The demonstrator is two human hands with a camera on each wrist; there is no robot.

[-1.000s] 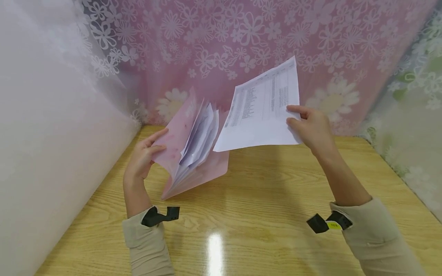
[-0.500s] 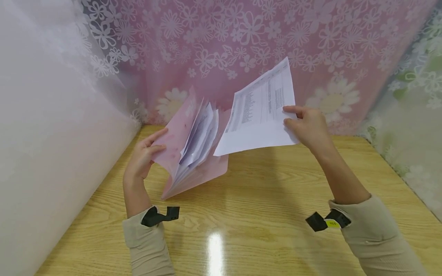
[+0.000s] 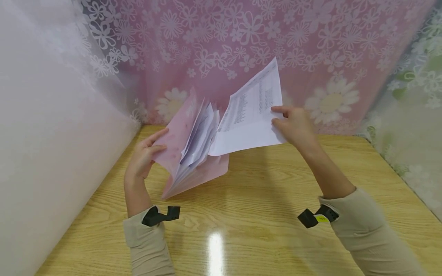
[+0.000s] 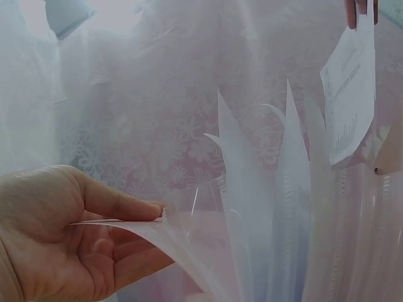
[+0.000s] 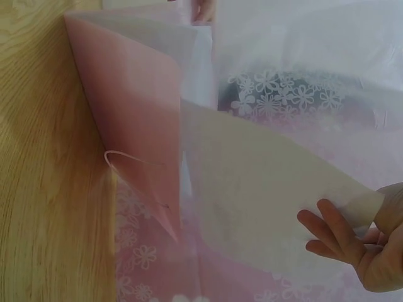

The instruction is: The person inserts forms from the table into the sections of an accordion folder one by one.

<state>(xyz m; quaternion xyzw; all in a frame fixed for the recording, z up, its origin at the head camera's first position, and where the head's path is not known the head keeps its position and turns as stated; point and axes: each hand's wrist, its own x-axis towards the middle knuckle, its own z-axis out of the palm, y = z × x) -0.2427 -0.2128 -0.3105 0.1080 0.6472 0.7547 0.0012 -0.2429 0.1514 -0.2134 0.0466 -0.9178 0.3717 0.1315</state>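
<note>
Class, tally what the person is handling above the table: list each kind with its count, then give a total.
Pink folder: 1
Printed sheet held apart from the folder: 1
Hands: 2, left hand and right hand
Total: 4

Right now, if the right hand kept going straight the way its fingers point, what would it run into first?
Probably the pink folder. The right hand, pinching the printed sheet, points left toward the folder's fanned pockets, which the left hand holds open. Depth is unclear.

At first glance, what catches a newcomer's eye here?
A printed sheet held up mid-scene, pinched at its right edge by the right hand. Beside it on the left, a pink folder stands fanned open on the wooden table, its front cover held back by the left hand.
</note>
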